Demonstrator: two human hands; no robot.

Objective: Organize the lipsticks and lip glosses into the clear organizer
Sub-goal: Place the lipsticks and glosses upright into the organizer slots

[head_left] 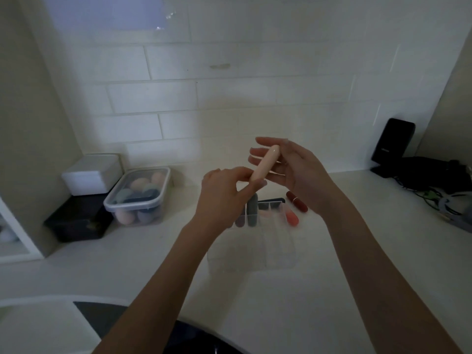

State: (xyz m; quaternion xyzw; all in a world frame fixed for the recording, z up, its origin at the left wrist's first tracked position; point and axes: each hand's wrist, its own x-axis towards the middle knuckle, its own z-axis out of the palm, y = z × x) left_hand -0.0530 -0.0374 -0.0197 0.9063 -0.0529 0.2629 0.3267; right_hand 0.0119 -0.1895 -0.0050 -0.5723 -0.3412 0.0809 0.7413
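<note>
Okay, nearest the camera two bare forearms reached forward over a pale countertop (332, 290). Just past them a clear plastic compartmented organizer (251, 256) sat on the counter, its near compartments looking bare. At its far end stood a tall dark grey rounded tube (252, 209) and a shorter dull purple tube (239, 221) beside it on the left; something pale pink showed in a compartment to the right, too blurred to identify. Just right of the organizer, on the counter, lay a coral-orange tube (292, 217) and a dark red lipstick with a thin metallic band (297, 201), close together.

Above the organizer, the left hand (224, 192) pinched the lower end of a pale peach cylindrical lip tube (264, 163) between thumb and fingers. The right hand (293, 167) was spread wide, fingers extended, cradling the tube's upper part against the palm side; whether it gripped at all could not be told. The tube tilted up toward the right.

Farther left sat a clear lidded tub of pastel makeup sponges (139, 198), a black box (76, 221) and a white box (92, 173) on top of it. Far right, a black device on a stand (392, 144) and tangled dark cables (431, 182) were against the white tiled wall (229, 93).
</note>
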